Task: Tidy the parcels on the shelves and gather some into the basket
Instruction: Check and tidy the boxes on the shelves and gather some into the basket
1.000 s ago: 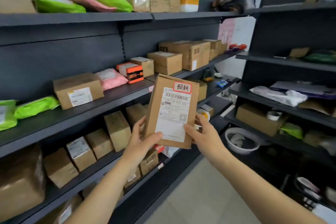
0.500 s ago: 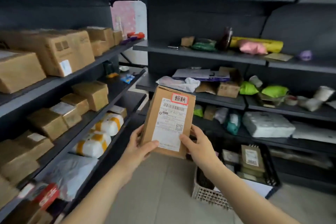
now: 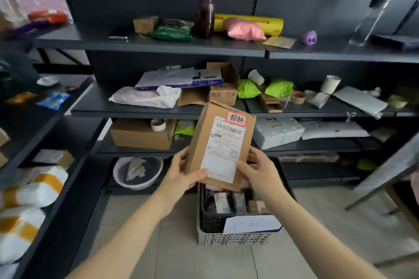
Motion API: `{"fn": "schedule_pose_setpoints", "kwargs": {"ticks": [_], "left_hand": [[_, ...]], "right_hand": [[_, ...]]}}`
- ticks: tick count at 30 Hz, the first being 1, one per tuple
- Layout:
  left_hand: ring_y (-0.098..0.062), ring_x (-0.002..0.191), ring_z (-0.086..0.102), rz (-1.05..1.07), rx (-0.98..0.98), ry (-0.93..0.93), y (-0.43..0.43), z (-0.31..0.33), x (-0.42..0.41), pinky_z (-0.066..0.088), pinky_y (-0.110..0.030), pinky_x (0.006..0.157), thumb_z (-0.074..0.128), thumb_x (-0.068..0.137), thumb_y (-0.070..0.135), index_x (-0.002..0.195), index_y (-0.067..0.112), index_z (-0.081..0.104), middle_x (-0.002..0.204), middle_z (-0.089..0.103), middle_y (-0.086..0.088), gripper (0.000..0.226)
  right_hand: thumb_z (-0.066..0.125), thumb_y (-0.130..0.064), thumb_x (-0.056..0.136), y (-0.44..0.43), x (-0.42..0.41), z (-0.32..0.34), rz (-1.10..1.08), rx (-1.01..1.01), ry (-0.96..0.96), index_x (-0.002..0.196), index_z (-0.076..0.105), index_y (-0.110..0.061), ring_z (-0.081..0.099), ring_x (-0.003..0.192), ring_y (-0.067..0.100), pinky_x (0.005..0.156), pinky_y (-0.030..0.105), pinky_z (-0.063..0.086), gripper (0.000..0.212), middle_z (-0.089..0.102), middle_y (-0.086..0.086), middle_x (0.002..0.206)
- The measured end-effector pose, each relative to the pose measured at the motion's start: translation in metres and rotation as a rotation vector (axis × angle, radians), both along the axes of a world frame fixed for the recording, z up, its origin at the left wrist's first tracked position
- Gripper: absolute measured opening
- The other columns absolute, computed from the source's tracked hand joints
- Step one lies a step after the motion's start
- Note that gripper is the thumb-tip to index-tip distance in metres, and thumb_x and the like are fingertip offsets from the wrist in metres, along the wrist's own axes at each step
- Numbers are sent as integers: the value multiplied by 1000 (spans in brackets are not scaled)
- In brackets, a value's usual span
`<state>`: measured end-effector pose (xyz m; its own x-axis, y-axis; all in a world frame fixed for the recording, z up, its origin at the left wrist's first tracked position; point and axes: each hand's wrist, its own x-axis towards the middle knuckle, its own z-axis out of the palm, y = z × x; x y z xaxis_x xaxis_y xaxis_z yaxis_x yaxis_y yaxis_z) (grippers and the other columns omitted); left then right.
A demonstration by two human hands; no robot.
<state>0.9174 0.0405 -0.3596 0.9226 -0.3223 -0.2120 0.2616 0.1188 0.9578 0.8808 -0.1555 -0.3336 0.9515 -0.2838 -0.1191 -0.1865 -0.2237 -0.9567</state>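
Note:
I hold a tall brown cardboard parcel (image 3: pixel 221 142) upright, with a white shipping label and a red-edged sticker at its top. My left hand (image 3: pixel 181 173) grips its lower left edge, thumb across the front. My right hand (image 3: pixel 260 172) grips the lower right edge. The parcel hangs just above the far end of a plastic basket (image 3: pixel 231 236) standing on the floor. Several small boxes and a white sheet of paper (image 3: pixel 251 224) lie inside the basket.
Dark shelves (image 3: pixel 145 112) ahead carry loose items: a brown box (image 3: pixel 141 135), green bags (image 3: pixel 278 88), a pink bag (image 3: pixel 243 29), a dark bottle (image 3: pixel 205 17). A white basin (image 3: pixel 138 173) sits low on the left. White-and-orange parcels (image 3: pixel 34 190) fill the left shelf. Pale floor tiles (image 3: pixel 179 244) surround the basket.
My view has swung right, from the left shelves to the facing shelves. The basket on the floor now sits directly below the parcel, which both hands still hold.

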Motion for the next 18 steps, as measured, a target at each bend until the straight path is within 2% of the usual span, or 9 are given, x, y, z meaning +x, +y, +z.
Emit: {"fn": "schedule_pose_setpoints", "kwargs": {"ticks": [2,5,7,9,11,13,15,16,18], "left_hand": [[-10,114,53,3,39,-31,-27,-3,32,47,-33,95,77,72,18,135,36,33,125,51,10,79],[-13,117,52,1,122,-66,-65,-10,84,43,-41,103,81,62,27,133,36,36,127,51,9,84],[-13,118,51,8,171,-74,-89,-16,120,43,-42,104,82,66,21,134,36,37,129,50,8,83],[-14,119,52,-12,214,-58,-110,-23,154,43,-42,104,82,69,14,138,33,39,130,51,7,83],[-14,118,53,-57,255,-28,-129,-33,182,44,-42,102,87,62,17,137,33,42,130,52,7,90],[-15,115,55,-93,293,39,-142,-49,206,48,-41,99,88,54,21,132,36,45,129,54,6,91],[-17,113,57,-117,313,125,-149,-69,225,50,-42,96,87,61,13,127,40,47,127,55,4,82],[-18,112,57,-130,324,167,-151,-81,234,50,-44,96,85,64,9,126,42,48,125,56,3,79],[-19,109,59,-131,342,224,-153,-107,249,52,-45,92,81,68,6,127,41,47,123,56,2,77]], "right_hand": [[61,-16,90,-33,34,-8,-14,-9,-2,128,50,-25,62,104,13,91,42,53,41,63,-8,117],[63,-19,88,-83,91,-26,-5,-28,13,134,47,-27,62,105,15,92,45,52,49,63,-5,119],[64,-19,87,-113,126,-37,24,-10,10,136,45,-28,62,105,15,92,46,52,54,63,-5,119],[68,-19,85,-142,157,-50,6,28,22,142,35,-28,60,108,15,92,47,52,67,58,-6,124],[74,-20,80,-167,183,-65,-16,75,42,148,16,-34,54,117,18,96,50,49,90,48,-4,137],[80,-29,71,-187,207,-82,-2,86,74,146,12,-43,49,125,19,98,52,47,102,38,-5,145],[81,-33,70,-199,227,-104,72,46,154,141,27,-39,53,120,18,95,50,50,89,47,-3,136],[78,-30,74,-202,234,-116,111,45,217,136,35,-31,57,115,17,93,48,51,76,55,-3,126],[74,-26,79,-203,243,-149,129,71,335,134,41,-23,60,108,17,90,46,54,64,60,-4,116]]}}
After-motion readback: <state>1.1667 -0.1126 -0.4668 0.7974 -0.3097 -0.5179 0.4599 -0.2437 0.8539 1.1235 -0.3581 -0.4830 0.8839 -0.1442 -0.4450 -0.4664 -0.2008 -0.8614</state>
